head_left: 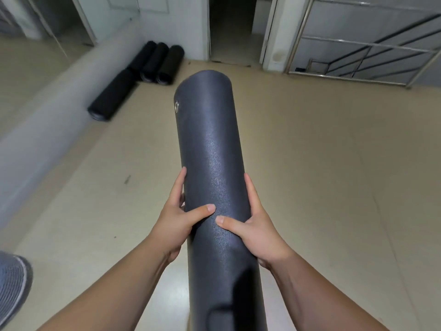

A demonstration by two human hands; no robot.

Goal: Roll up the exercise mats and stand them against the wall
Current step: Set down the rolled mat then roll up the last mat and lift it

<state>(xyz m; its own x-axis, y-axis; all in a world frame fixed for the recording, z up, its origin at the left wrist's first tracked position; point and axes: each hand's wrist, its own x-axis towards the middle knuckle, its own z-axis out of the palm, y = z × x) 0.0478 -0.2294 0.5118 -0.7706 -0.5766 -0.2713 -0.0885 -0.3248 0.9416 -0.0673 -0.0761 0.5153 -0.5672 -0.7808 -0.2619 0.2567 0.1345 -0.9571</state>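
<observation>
Rolled mat (212, 163) | carried lengthwise, off floor | left hand (174, 223), right hand (257, 230) fingers wrapped round it, keeping roll tight | four rolled mats (152, 65) lay along wall base.

Mat in hand: I hold a rolled mat (214, 151), dark slate-grey with a fine pebbled sheen. It is wound into a thick cylinder and points away from me above the floor (334, 163).
Grip: my left hand (176, 223) and right hand (255, 228) clasp it from either side, with the thumbs laid across the top and almost meeting.
Eyelet: a small metal ring (177, 106) sits on its left edge near the far end.
Stowed mats: three black rolls (157, 60) lie side by side at the foot of the wall (186, 25), ends towards me. A fourth black roll (111, 96) lies nearer, just beside them.
</observation>
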